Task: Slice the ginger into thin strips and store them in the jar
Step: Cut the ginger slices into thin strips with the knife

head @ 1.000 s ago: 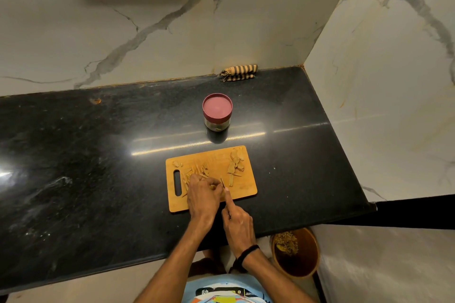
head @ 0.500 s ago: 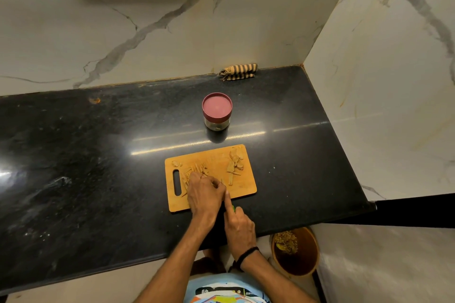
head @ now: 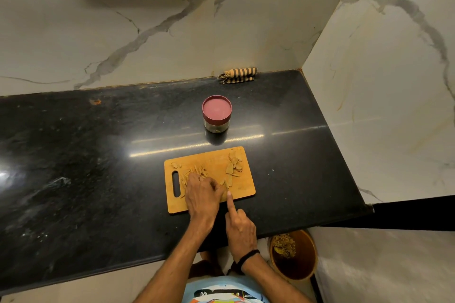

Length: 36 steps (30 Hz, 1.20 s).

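Head: L hand (head: 202, 195) fingers curl on ginger (head: 195, 170) at board's (head: 243, 189) near edge; R hand (head: 240, 227) grip unclear.

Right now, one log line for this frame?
phase: slicing | left hand: holding ginger on board | right hand: fingers curled, forefinger extended | jar: lid on, behind board

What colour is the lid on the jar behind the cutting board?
Pinkish-red, a round lid on the small clear jar; head view.
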Motion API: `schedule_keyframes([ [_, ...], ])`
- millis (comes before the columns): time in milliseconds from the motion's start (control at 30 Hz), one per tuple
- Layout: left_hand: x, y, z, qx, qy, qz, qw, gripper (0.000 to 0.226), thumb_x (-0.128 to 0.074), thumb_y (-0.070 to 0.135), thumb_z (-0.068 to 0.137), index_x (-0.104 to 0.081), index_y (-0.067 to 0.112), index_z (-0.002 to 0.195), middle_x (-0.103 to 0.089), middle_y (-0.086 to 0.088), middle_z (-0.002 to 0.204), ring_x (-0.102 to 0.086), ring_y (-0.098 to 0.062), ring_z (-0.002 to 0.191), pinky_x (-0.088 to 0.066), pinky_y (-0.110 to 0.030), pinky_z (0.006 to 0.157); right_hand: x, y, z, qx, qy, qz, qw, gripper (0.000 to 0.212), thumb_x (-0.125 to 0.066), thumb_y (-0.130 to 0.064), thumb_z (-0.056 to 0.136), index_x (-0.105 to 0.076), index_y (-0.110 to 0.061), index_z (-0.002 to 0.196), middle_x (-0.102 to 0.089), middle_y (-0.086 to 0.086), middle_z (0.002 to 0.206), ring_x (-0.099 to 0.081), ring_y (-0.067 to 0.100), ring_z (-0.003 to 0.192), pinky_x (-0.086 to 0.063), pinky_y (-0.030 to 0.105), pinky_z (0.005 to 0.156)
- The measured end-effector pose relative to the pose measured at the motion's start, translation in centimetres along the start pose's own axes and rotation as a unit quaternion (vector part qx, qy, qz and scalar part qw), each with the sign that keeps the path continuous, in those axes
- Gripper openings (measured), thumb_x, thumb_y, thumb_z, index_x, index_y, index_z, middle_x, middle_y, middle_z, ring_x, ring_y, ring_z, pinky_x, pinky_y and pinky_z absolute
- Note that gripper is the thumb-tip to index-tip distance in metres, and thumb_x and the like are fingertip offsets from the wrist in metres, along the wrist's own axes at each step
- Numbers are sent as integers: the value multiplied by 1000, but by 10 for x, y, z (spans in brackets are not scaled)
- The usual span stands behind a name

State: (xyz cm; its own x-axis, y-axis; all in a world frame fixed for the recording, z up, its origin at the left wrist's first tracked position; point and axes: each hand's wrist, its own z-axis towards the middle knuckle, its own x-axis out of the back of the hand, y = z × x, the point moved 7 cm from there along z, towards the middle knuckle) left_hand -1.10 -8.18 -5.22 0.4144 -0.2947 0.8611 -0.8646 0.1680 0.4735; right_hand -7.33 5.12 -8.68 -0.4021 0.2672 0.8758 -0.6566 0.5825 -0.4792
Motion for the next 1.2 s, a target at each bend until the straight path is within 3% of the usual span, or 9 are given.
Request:
schedule_keyframes([
  [133,-4,6,1,-33,-7,2,999,25,-76,38,86,-76,23,106,-40,2,98,-44,-12,86,-51,-30,71,-4,2,-1,3,-5,9,1000,96,-83,-10,74,-26,-23,151,-46,-3,60,-41,7,41,-41,20,35],
  [267,-6,15,1,-49,1,25,998,11,-75,33,88,-76,22,92,-39,1,94,-42,-12,84,-49,-30,69,-2,4,1,0,-4,8,1000,92,-83,-10,74,-30,-21,149,-44,-4,58,-38,5,42,-38,19,37],
  [533,-8,14,2,-33,-3,105,994,19,-65,32,90,-56,19,78,-40,-1,95,-37,-13,86,-42,-27,78,-2,3,4,11,1,-13,1000,87,-83,-11,74,-35,-19,147,-44,-5,58,-29,3,45,-30,13,41],
  [700,-3,1,3,-11,35,78,996,9,-67,22,87,-59,17,84,-38,2,91,-33,-11,81,-39,-25,69,-1,2,3,17,-3,-3,1000,87,-81,-10,76,-33,-21,148,-42,-5,57,-30,4,43,-28,16,40],
  [833,3,-5,7,0,64,50,997,8,-71,20,88,-65,17,92,-36,4,90,-28,-8,79,-25,-20,63,2,10,1,8,-7,36,999,86,-75,-8,83,-26,-22,152,-41,-8,61,-37,6,45,-32,15,41],
  [967,8,8,5,-36,73,10,997,27,-77,13,83,-75,12,111,-41,-1,93,-40,-15,81,-36,-27,63,-1,6,3,9,-18,27,999,86,-77,-10,81,-28,-23,151,-43,-6,59,-38,6,44,-35,17,40],
  [1200,3,10,7,-41,31,-34,998,26,-71,20,92,-73,17,117,-39,3,98,-43,-12,85,-37,-22,68,2,9,4,4,-18,57,998,81,-70,-10,87,-25,-26,152,-44,-6,60,-41,7,46,-37,21,41],
])
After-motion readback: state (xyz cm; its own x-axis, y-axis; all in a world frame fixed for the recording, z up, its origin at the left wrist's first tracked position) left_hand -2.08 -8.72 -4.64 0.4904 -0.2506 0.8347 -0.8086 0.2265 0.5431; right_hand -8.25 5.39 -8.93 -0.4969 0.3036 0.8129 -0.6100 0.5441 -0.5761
